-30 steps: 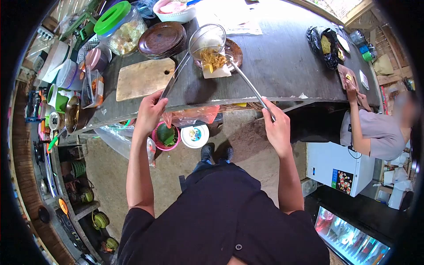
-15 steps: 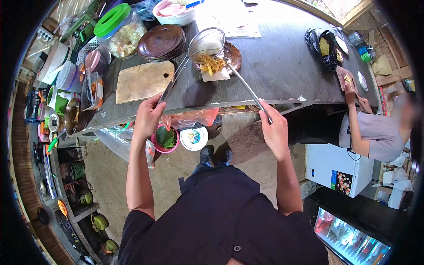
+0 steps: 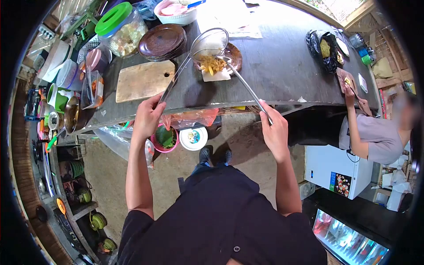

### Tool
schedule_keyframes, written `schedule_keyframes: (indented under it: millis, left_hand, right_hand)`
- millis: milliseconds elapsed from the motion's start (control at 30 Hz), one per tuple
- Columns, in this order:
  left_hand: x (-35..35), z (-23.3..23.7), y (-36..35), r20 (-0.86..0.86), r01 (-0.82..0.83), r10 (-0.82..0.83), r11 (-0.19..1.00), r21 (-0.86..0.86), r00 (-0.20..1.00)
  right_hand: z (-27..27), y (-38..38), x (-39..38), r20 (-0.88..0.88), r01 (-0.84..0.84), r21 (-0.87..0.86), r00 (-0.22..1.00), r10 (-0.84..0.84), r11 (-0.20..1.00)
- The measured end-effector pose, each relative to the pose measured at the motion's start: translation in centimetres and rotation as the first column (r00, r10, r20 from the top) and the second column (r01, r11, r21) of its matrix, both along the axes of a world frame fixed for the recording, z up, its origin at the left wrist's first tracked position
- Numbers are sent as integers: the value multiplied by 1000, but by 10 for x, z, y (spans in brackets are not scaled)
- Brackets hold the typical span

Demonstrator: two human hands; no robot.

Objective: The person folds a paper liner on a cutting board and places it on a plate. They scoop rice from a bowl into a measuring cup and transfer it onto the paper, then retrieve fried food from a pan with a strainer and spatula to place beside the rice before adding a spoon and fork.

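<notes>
**Ahead of the left hand [image 3: 148,118] and right hand [image 3: 274,128], a long dark bench [image 3: 274,62]**

The bench runs crosswise past both hands. Well ahead of the left hand, toward its left, stands a clear jar [image 3: 128,37] with a green lid. Nearer, directly ahead of that hand, a wooden cutting board [image 3: 141,84] lies flat; beyond the board sits a stack of brown plates [image 3: 161,40].

The left hand is closed around the handle of a wire strainer [image 3: 210,42], whose bowl is tilted ahead and to the right of that hand. The right hand grips a long metal utensil [image 3: 248,86] that slants forward and left, its far end at the food.

Beneath the strainer, ahead of and between the two hands, is a single brown plate [image 3: 235,55]. A pale sheet of paper [image 3: 217,77] overhangs its near edge. Smallest are the yellow-brown strips of food [image 3: 212,65] above the paper; how many rest in the mesh I cannot tell.
</notes>
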State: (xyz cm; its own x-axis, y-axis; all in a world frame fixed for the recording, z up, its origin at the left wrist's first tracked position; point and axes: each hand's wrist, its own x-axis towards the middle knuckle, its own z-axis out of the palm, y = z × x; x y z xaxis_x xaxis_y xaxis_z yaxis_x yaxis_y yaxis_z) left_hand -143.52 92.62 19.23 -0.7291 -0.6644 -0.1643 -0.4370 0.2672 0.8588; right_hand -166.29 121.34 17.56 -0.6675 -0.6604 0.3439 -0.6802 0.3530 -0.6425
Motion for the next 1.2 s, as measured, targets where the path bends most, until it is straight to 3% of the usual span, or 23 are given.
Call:
schedule_keyframes:
  millis: [67, 300, 600, 700, 1033, 1200]
  left_hand:
    - [-1, 0, 2, -85, 3, -3, 1000, 1, 996]
    - [-3, -3, 4, -76, 4, -5, 1000, -24, 997]
    - [-8, -4, 7, -62, 12, -16, 998, -65, 998]
    - [-9, -12, 5, -182, 20, -23, 1000, -17, 983]
    - [-7, 5, 9, -66, -17, 12, 997, -80, 998]
    - [-4, 2, 5, -10, -5, 4, 992, -124, 1000]
  right_hand:
    - [1, -1, -1, -6, 6, 6, 1000, -6, 1000]
    - [5, -2, 0, -60, 9, 78, 998, -4, 997]
    - [7, 2, -2, -47, 19, 29, 999, -17, 999]
    - [8, 3, -1, -37, 18, 62, 999, -16, 998]
    - [11, 0, 0, -11, 20, 1, 1000, -20, 1000]
    - [12, 4, 3, 6, 7, 76, 1000, -8, 997]
